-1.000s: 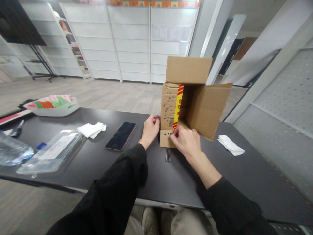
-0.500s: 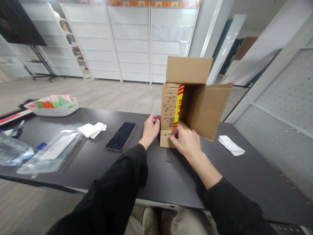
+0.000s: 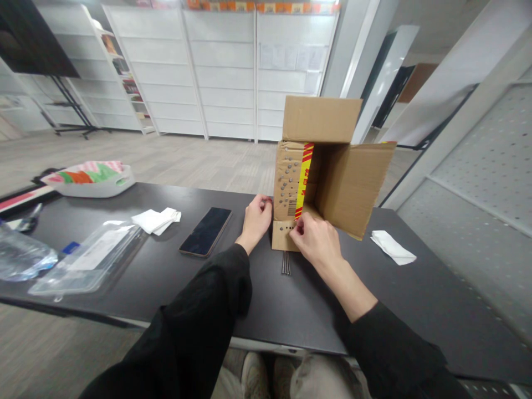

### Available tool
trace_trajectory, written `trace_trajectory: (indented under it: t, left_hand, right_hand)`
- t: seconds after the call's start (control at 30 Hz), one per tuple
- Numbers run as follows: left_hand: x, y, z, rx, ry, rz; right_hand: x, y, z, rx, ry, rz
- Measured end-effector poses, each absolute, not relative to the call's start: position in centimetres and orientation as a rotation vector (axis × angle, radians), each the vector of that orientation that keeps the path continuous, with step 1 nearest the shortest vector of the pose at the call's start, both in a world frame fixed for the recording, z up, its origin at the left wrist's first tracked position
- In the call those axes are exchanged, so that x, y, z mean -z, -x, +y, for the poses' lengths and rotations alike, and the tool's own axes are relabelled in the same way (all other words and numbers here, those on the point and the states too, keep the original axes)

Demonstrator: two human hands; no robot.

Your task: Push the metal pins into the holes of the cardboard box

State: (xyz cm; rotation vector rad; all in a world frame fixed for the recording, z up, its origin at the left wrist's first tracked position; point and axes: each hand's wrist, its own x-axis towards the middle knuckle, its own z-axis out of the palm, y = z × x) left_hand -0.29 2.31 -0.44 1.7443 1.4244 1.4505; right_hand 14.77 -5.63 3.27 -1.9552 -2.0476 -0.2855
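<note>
A brown cardboard box (image 3: 344,183) lies on its side on the black table (image 3: 249,288), flaps spread, with a yellow and red tape strip and rows of small metal studs on its left face. My left hand (image 3: 256,220) rests curled against the box's lower left corner. My right hand (image 3: 316,240) pinches the box's lower front flap near a row of holes. Several thin metal pins (image 3: 285,262) lie on the table just below the flap, between my hands.
A dark phone (image 3: 205,231) lies left of my left hand. Folded white tissues (image 3: 156,220) and another tissue (image 3: 392,247) sit on either side. A clear plastic pouch (image 3: 87,256), a plastic bottle (image 3: 20,257) and a white tray with coloured cloth (image 3: 89,178) are at the left.
</note>
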Motion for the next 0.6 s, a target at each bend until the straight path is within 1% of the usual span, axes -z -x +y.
trace_trajectory:
  t: [0.6]
  left_hand:
    - [0.22,0.19,2.25,-1.457,-1.718,1.416]
  right_hand:
    - [-2.95,-15.36,-5.95,0.216,1.644,-1.989]
